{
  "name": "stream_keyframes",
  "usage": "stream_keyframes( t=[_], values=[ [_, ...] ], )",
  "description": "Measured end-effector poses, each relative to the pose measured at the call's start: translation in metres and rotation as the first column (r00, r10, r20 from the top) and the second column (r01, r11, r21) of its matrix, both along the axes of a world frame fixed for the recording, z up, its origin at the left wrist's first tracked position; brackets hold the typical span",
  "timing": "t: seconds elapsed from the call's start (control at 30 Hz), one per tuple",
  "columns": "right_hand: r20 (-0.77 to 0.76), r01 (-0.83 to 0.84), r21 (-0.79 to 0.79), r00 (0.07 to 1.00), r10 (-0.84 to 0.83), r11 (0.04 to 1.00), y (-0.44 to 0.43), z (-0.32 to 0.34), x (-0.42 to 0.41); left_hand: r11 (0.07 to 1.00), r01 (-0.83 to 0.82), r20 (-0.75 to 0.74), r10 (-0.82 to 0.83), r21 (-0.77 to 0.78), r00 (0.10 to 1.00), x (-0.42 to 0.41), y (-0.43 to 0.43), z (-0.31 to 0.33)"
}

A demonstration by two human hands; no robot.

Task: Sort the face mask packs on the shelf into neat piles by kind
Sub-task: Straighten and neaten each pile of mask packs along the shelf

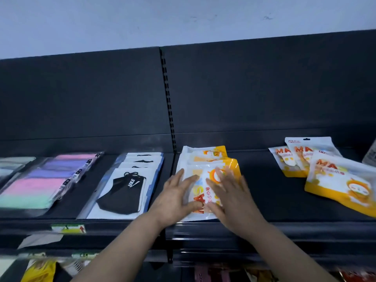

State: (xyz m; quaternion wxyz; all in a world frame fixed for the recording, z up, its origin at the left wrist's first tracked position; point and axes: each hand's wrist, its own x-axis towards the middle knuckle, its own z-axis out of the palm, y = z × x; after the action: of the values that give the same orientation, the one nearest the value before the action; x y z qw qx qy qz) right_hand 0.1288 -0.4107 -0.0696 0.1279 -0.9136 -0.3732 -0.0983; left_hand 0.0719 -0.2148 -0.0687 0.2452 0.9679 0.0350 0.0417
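Observation:
A pile of orange-and-white mask packs [205, 159] lies in the middle of the dark shelf [264, 192]. My left hand [177, 196] rests flat on the left side of its top pack, fingers spread. Flat on the right side of that pack lies my right hand [230, 196]. Three more orange-and-white packs [333, 176] lie loosely overlapped at the right. A stack of black cloth mask packs [124, 192] sits left of centre. Pastel mask packs [40, 184] in pink, purple and green overlap at the far left.
The shelf's black back panel [244, 88] rises behind everything, with a slotted upright [167, 98] at the middle. A price label [68, 228] is on the front rail. A lower shelf holds more packs [40, 271]. Part of a grey item [371, 155] shows at the right edge.

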Motion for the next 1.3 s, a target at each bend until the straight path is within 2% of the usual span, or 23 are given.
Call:
stream_keyframes(
  t=[0.07,0.13,0.2,0.3,0.4,0.57,0.73,0.87,0.93,1.07,1.17,1.3],
  values=[
    [-0.096,0.151,0.019,0.984,-0.149,0.988,-0.002,-0.004,0.003,0.999,0.011,-0.038,-0.009,0.04,0.999,-0.001,-0.002,-0.005],
    [-0.292,0.185,0.014,0.941,-0.173,0.983,-0.004,-0.009,0.004,1.0,0.013,-0.062,-0.013,-0.004,0.998,0.001,-0.001,-0.006],
    [-0.367,0.173,0.062,0.92,-0.139,0.983,-0.003,-0.01,0.006,1.0,0.019,-0.096,-0.018,0.011,0.995,0.005,0.0,-0.005],
    [-0.396,0.177,0.075,0.908,-0.133,0.981,0.004,-0.012,0.013,0.996,0.005,-0.118,0.006,0.092,0.993,0.014,0.0,-0.004],
    [-0.398,0.182,0.102,0.909,-0.127,0.978,0.01,-0.011,0.021,0.997,-0.014,-0.127,0.024,0.081,0.992,0.022,-0.002,-0.002],
    [-0.424,0.176,0.139,0.9,-0.102,0.975,0.002,-0.018,0.012,0.991,0.056,-0.193,-0.032,0.118,0.981,0.021,0.002,0.01],
    [-0.489,0.207,0.218,0.869,-0.077,0.954,0.004,-0.018,0.016,0.998,-0.016,-0.231,0.03,0.062,0.972,0.029,-0.001,0.014],
    [-0.533,0.211,0.232,0.844,-0.057,0.95,0.001,-0.014,0.021,0.995,-0.018,-0.274,0.045,0.1,0.961,0.036,-0.004,0.013],
    [-0.508,0.2,0.233,0.86,-0.056,0.952,0.0,-0.016,0.018,0.991,-0.015,-0.267,0.05,0.131,0.962,0.035,-0.002,0.016],
    [-0.339,0.211,0.221,0.932,-0.128,0.952,0.002,-0.014,0.006,0.987,0.006,-0.226,0.031,0.163,0.974,0.033,-0.006,0.029],
    [-0.279,0.229,0.231,0.947,-0.161,0.946,-0.005,-0.005,0.001,0.98,0.018,-0.115,0.005,0.2,0.993,0.038,-0.021,0.04],
    [-0.221,0.292,0.142,0.941,-0.257,0.946,-0.039,-0.001,0.014,0.987,0.098,-0.002,-0.098,0.127,0.995,0.056,-0.056,0.046]
  ],
)
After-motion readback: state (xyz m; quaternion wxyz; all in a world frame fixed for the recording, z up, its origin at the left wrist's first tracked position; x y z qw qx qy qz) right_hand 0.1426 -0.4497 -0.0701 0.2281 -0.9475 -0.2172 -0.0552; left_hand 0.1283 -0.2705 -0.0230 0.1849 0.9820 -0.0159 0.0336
